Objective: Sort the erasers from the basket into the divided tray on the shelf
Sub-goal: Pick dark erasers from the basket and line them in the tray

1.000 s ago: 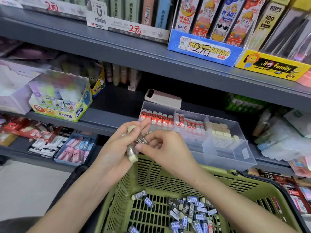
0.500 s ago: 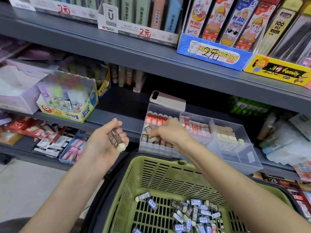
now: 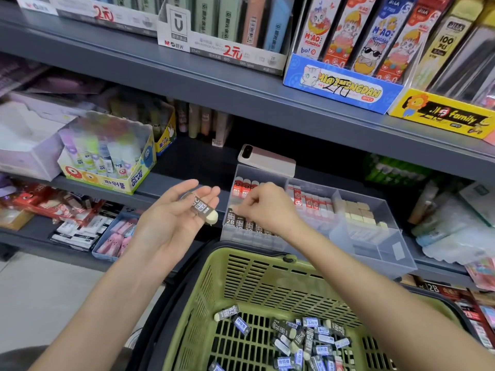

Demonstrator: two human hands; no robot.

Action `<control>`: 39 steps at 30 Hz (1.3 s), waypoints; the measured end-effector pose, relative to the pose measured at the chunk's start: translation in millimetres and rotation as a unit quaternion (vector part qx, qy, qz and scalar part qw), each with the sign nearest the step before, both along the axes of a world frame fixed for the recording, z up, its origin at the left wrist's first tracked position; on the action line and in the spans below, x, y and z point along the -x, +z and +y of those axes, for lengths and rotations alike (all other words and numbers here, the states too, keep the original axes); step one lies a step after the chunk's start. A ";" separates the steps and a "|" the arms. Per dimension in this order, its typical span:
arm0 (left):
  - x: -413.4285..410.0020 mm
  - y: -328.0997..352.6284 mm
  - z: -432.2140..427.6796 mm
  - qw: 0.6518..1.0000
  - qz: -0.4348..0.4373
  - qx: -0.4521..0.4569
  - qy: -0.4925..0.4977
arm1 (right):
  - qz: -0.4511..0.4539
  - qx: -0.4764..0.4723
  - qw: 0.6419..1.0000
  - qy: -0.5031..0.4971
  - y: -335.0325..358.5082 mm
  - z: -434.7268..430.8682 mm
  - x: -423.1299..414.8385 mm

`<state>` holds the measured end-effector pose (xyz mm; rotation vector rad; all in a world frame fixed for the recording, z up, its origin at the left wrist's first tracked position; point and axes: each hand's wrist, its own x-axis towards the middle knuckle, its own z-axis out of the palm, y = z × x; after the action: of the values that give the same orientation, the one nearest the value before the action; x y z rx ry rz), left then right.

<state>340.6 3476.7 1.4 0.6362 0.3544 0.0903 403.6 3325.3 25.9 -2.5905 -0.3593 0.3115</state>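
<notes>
In the left compartment of the divided tray (image 3: 375,253), at the shelf edge, the right hand (image 3: 265,207) was over the 2B row (image 3: 237,222), knuckles up, fingers curled down to the tops of that row. I could not tell if the fingertips pinched an eraser, as the hand itself hid them. The left hand (image 3: 174,218) was just left of the tray, palm up, fingers approx. straight, w/ black-sleeved erasers (image 3: 202,207) lying across them, not clamped. I could not count them. The loose erasers (image 3: 308,341) lay in the green basket (image 3: 267,277) below both hands; the frame cut off its near part.
</notes>
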 end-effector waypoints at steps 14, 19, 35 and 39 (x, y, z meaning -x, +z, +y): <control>14.9 -16.6 -21.6 0.832 -0.134 -0.536 -0.041 | 0.130 -0.457 0.870 -0.132 12.6 -38.4 5.5; 13.2 -31.7 -25.8 0.715 -0.080 -0.693 -0.044 | 0.094 -0.259 0.954 -0.120 -5.8 -33.9 -6.1; 15.7 -35.3 -23.3 0.685 -0.072 -0.723 -0.050 | -0.114 -0.180 0.976 -0.048 -10.9 -20.0 24.5; 39.5 -35.3 -19.8 0.645 -0.083 -0.757 -0.061 | -0.188 -0.315 0.930 0.004 -25.4 -53.9 85.1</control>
<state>301.1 3456.9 -33.9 2.3308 -0.0465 0.3287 318.6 3271.5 0.5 -1.9944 -0.5070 -0.2727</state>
